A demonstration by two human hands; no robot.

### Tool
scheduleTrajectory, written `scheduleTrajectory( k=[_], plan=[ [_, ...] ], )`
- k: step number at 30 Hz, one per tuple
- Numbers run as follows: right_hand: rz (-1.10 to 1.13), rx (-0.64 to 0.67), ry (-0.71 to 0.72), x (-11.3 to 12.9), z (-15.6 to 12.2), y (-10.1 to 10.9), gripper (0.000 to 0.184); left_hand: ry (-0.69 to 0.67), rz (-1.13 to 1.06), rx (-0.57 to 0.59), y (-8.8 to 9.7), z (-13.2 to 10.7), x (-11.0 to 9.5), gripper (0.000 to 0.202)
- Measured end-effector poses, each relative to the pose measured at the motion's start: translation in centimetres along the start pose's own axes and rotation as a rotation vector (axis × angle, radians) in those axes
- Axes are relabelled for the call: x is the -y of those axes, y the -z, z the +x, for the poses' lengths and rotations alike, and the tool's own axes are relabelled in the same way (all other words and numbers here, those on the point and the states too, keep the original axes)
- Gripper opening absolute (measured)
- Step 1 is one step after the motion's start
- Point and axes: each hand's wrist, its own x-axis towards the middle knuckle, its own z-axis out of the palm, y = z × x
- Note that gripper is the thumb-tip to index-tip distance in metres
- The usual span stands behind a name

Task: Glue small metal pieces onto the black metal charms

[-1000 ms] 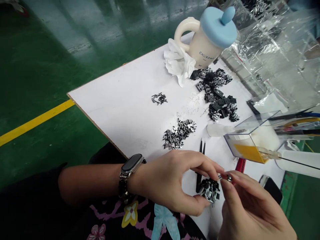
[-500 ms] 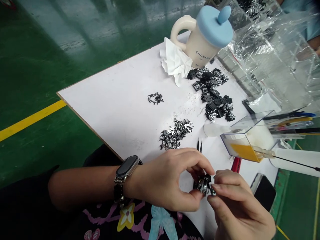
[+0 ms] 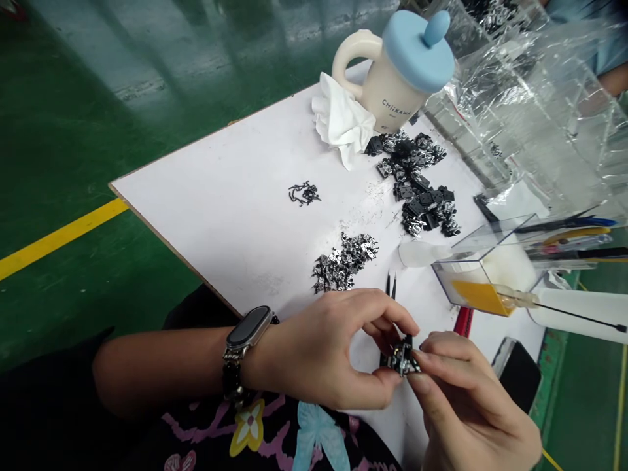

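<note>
My left hand (image 3: pixel 333 350), with a watch on its wrist, pinches a small black and silver metal part (image 3: pixel 401 356) between thumb and fingers just above the near edge of the white table (image 3: pixel 235 203). My right hand (image 3: pixel 466 399) meets it from the right, its fingertips closed on the same part. Black tweezers (image 3: pixel 390 288) lie on the table just behind my fingers. A heap of small silver clips (image 3: pixel 343 261) sits a little beyond my left hand, and a larger heap of black parts (image 3: pixel 417 190) lies farther back.
A cream mug with a blue lid (image 3: pixel 400 72) and a crumpled tissue (image 3: pixel 341 121) stand at the far end. A clear box (image 3: pixel 490 275) with something yellow, pens and a phone (image 3: pixel 517 376) lie to the right. Clear plastic bags (image 3: pixel 530 98) fill the back right. Green floor surrounds the table.
My hands have closed together: the right fingertips moved left onto the part that the left hand holds. The view has shifted slightly.
</note>
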Motion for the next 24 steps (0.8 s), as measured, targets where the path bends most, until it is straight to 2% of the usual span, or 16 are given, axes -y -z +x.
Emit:
scheduleTrajectory(
  k=[8,16,24],
  plan=[
    [-0.179,-0.122,0.095,0.6,0.4,-0.8,0.023,-0.035,0.019,-0.036,-0.2,0.2,0.1,0.034],
    [-0.366,-0.047,0.194,0.8,0.8,-0.4,0.017,-0.055,0.038,-0.062,-0.2,0.3,0.1,0.033],
    [-0.428,-0.035,0.186,1.3,0.8,-0.2,0.020,-0.062,0.044,-0.075,-0.2,0.4,0.1,0.033]
  ],
)
